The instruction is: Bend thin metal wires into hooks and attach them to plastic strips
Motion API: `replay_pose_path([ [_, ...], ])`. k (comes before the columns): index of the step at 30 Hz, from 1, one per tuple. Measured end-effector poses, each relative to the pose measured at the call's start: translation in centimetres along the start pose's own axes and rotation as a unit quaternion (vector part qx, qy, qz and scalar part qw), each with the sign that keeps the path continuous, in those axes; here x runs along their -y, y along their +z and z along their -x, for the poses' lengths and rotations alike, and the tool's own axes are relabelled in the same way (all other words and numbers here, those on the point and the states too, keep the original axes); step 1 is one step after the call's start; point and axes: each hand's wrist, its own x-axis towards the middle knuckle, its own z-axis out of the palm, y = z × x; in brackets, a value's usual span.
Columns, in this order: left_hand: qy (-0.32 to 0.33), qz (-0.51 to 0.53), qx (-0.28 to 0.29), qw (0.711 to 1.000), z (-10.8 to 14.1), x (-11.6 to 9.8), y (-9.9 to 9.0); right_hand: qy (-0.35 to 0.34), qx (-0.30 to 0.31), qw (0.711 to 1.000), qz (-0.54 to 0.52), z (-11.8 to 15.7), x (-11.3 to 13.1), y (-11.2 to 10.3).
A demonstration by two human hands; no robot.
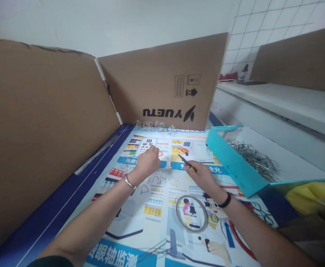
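My left hand [148, 162] is closed in a pinch above the printed sheet on the table; whatever sits between its fingertips is too small to make out. In my right hand [205, 180] are slim pointed pliers [187, 162], with a dark tip and yellow on the handle, aimed up and left toward my left hand. Several thin bent wire pieces [158, 180] lie on the sheet just below my hands. Closer to me rests a coil of wire [178, 218], a round ring lying flat. Some long straight wires [151, 253] lie at the near edge.
A turquoise box [235, 167] at right holds a tangle of silvery wire [253, 159]. Cardboard panels [157, 85] stand at the back and left. Wire bits [151, 124] are heaped along the back panel. A yellow bag [315, 196] and a red ring [240, 239] are at right.
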Motion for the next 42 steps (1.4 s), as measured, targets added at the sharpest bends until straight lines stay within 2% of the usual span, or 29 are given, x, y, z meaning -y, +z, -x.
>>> replay_pose_path([
  [7, -0.015, 0.021, -0.015, 1.0, 1.1, -0.1, -0.1, -0.01, 0.003, 1.0, 0.011, 0.1, 0.2, -0.1],
  [16, 0.016, 0.051, -0.021, 0.998, 1.8, 0.1, 0.6, -0.013, -0.004, 1.0, 0.02, 0.2, -0.2, 0.1],
  [21, 0.019, 0.059, -0.01, 0.998, 1.7, 0.0, 1.3, -0.014, -0.011, 0.999, 0.028, 0.2, -0.4, 0.2],
  [30, 0.0, 0.151, 0.0, 0.988, 1.8, -0.1, 1.9, -0.029, -0.007, 0.999, 0.032, 0.1, -0.3, 0.3],
  [42, -0.026, 0.246, 0.012, 0.969, 0.5, 1.1, 3.1, -0.03, -0.004, 0.999, 0.041, 0.2, -0.3, 0.3],
])
